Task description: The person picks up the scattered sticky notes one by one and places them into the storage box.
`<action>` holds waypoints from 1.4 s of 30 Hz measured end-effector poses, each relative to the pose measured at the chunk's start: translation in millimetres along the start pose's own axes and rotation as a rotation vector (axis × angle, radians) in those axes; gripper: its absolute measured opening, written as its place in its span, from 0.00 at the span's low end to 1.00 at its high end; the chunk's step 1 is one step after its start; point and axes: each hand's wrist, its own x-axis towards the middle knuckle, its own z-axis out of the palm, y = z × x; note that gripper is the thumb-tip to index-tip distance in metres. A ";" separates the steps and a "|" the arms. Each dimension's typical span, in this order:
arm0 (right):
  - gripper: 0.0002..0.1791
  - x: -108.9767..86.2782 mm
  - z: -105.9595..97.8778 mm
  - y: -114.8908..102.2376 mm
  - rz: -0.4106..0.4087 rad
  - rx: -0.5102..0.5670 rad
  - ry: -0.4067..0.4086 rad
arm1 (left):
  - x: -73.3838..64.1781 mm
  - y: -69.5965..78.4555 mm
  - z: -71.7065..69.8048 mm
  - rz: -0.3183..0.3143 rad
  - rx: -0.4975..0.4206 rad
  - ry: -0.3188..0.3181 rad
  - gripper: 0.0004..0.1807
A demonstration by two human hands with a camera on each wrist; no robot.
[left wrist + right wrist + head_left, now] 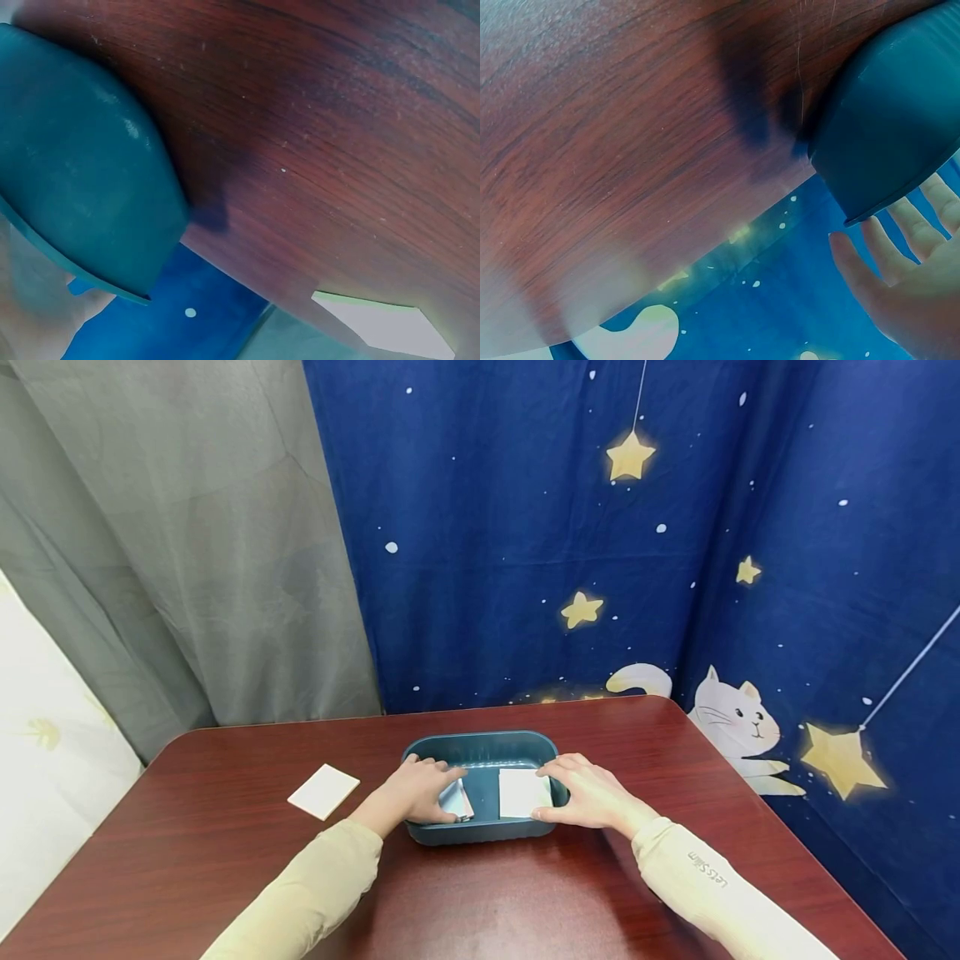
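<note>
A dark teal plastic bin stands on the table, and both hands reach into it. My left hand comes over the bin's left end. Its thumb and index finger span a small stack of pale blue note paper with a pinkish edge, partly hidden under the hand. On the right, my right hand holds a white square note pad between thumb and fingers at its right side. The right wrist view shows other fingers of the right hand spread near the bin's rim.
Another white square note pad lies on the reddish-brown wooden table, left of the bin. A grey curtain and a blue star-patterned curtain hang behind the table's far edge.
</note>
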 end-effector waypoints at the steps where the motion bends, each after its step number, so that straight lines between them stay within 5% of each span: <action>1: 0.36 0.1 0.1 0.0 -0.001 0.000 0.000 | 0.4 -0.2 0.8 -0.001 -0.001 -0.005 0.37; 26: 0.36 0.8 1.4 -0.6 -0.004 0.004 0.010 | 9.2 -2.9 16.7 -0.002 0.033 -0.043 0.35; 42: 0.37 0.2 1.1 0.0 0.005 0.013 -0.002 | 10.8 -3.2 19.7 -0.028 -0.027 -0.052 0.36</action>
